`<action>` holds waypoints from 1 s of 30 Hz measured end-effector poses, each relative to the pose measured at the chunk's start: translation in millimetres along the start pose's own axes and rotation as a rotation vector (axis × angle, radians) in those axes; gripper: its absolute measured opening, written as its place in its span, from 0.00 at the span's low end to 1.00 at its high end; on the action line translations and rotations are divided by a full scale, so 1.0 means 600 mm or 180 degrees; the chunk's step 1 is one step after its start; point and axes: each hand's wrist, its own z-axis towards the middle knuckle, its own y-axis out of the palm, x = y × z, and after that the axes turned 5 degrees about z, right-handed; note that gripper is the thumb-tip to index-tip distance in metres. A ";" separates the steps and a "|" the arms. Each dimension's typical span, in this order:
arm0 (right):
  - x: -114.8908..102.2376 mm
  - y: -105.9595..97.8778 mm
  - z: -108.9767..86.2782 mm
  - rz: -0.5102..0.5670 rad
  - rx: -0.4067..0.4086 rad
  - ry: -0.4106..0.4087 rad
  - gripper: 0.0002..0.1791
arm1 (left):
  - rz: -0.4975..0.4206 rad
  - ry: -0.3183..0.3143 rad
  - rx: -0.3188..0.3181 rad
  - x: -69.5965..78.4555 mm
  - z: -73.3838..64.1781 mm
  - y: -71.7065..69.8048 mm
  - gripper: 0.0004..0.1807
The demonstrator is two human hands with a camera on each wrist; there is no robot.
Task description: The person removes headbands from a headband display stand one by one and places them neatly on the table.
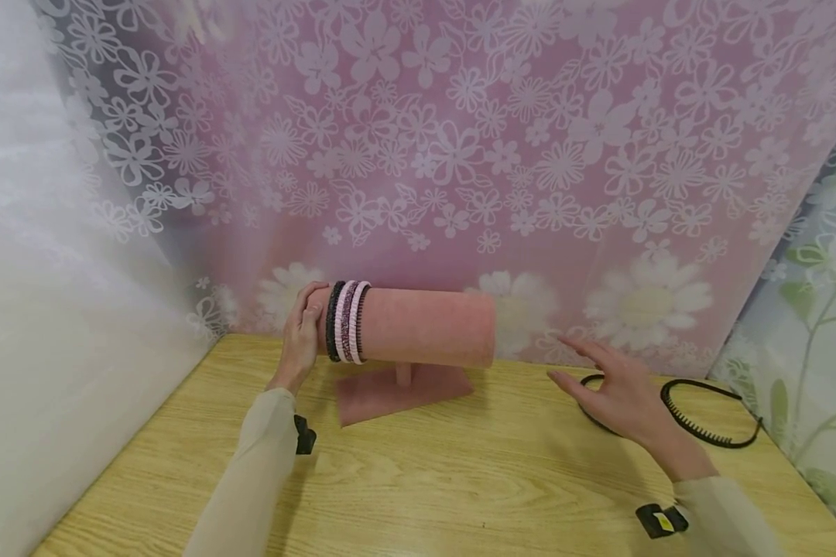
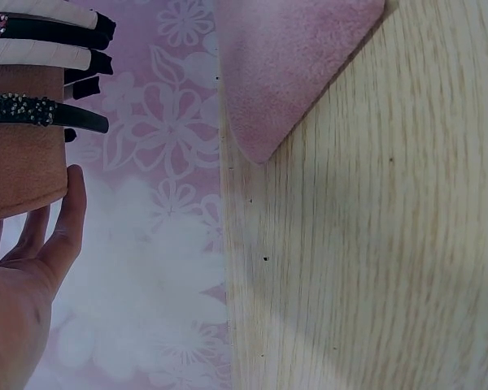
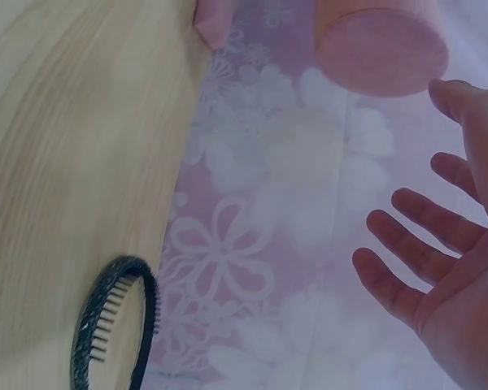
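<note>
A pink padded cylinder stand (image 1: pixel 425 325) lies horizontally on a short post and flat base. Around its left part sit several headbands side by side: a glittery black headband (image 1: pixel 332 329), pale pink ones and a sparkly dark one. My left hand (image 1: pixel 298 336) holds the cylinder's left end, with fingers over the top; in the left wrist view its fingers (image 2: pixel 71 211) touch the rim. To the stand's right, my right hand (image 1: pixel 627 394) hovers with fingers spread and holds nothing. Beneath it, a black headband (image 1: pixel 594 420) is partly hidden by the hand.
A toothed black headband (image 1: pixel 728 443) rests on the wooden table (image 1: pixel 460 495) at the right. Behind the table hangs a pink flowered curtain (image 1: pixel 418 232). A pale sheet (image 1: pixel 77 309) bounds the left side and a leaf-patterned one (image 1: pixel 829 371) the right.
</note>
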 end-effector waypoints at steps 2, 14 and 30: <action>-0.006 0.002 0.005 0.0024 0.0009 -0.0016 0.32 | -0.0036 -0.0002 -0.0034 0.002 0.001 -0.001 0.19; -0.026 0.016 0.033 0.0225 0.0002 -0.0199 0.37 | 0.0038 0.0116 0.0088 0.000 -0.001 0.003 0.19; -0.069 0.027 0.072 0.0197 0.0102 -0.0471 0.37 | -0.0004 0.0069 0.0038 0.003 -0.004 0.002 0.23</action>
